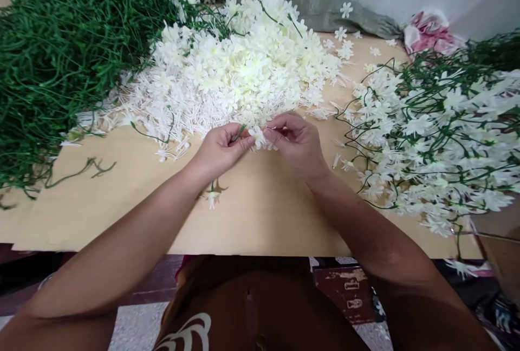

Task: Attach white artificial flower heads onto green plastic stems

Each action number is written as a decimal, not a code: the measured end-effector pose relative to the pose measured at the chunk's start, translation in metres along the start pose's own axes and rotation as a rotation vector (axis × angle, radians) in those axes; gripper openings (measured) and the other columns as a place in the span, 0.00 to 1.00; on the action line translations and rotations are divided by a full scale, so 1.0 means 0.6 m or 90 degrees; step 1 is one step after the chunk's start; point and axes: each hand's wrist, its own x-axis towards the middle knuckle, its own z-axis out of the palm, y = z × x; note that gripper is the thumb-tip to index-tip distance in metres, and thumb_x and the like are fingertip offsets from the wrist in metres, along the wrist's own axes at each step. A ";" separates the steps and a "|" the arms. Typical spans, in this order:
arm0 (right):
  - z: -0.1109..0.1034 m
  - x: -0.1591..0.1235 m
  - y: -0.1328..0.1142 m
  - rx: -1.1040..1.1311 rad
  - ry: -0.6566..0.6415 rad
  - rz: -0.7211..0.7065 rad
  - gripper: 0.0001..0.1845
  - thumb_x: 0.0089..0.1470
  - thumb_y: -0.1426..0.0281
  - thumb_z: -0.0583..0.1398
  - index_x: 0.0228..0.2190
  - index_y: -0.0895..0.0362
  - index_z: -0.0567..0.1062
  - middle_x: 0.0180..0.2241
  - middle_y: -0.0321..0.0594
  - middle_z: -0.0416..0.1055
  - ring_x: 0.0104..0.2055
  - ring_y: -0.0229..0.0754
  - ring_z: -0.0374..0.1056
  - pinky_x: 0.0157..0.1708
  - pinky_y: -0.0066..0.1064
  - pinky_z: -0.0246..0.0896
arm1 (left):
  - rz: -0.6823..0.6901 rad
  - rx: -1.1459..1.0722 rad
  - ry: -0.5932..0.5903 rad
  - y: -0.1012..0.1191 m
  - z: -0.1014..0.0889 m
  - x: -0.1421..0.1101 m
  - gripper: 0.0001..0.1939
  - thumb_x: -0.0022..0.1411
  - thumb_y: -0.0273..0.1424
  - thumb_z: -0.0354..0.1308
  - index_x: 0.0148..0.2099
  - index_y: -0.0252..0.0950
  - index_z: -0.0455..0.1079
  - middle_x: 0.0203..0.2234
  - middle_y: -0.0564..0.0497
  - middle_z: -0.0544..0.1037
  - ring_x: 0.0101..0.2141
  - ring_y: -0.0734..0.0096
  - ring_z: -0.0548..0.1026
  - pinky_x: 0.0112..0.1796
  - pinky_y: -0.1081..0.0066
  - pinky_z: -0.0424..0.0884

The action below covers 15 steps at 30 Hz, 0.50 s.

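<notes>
White flower between the hands, left hand and right hand pinched closed around it.

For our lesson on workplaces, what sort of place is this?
Probably a small workshop or home work corner for artificial flowers: a heap of loose white, star-shaped blossoms, a tangled pile of green, plastic-looking stems, and a bunch of white flowers on green stems.

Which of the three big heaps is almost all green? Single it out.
The green stem heap at the far left; the middle heap is mostly white blossoms, and the right heap mixes white flowers with green stems.
</notes>
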 end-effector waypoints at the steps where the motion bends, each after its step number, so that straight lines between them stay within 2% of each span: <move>1: 0.001 -0.001 -0.001 -0.011 0.005 -0.008 0.03 0.47 0.70 0.63 0.25 0.55 0.74 0.27 0.33 0.70 0.31 0.34 0.65 0.31 0.29 0.61 | 0.003 0.004 0.001 -0.001 0.000 0.001 0.13 0.54 0.37 0.59 0.26 0.34 0.62 0.19 0.57 0.61 0.22 0.80 0.57 0.23 0.76 0.52; 7: 0.001 -0.008 -0.010 -0.146 -0.005 -0.099 0.03 0.51 0.73 0.61 0.27 0.56 0.75 0.27 0.34 0.74 0.32 0.36 0.67 0.35 0.31 0.63 | 0.001 0.037 0.020 -0.001 0.003 0.001 0.14 0.54 0.35 0.57 0.24 0.36 0.57 0.17 0.58 0.57 0.21 0.80 0.56 0.23 0.76 0.50; 12: -0.006 -0.011 -0.021 -0.234 0.012 -0.229 0.03 0.53 0.72 0.61 0.28 0.54 0.76 0.34 0.39 0.73 0.40 0.41 0.68 0.43 0.38 0.64 | 0.012 0.085 0.032 0.001 0.005 0.000 0.14 0.54 0.35 0.57 0.23 0.36 0.56 0.17 0.59 0.55 0.21 0.80 0.53 0.22 0.75 0.49; 15: -0.008 -0.013 -0.028 -0.265 0.001 -0.233 0.04 0.54 0.71 0.60 0.29 0.52 0.75 0.38 0.40 0.72 0.44 0.43 0.67 0.47 0.41 0.62 | 0.027 0.102 0.031 0.000 0.006 0.000 0.15 0.54 0.35 0.57 0.23 0.36 0.56 0.17 0.59 0.54 0.21 0.80 0.53 0.22 0.75 0.50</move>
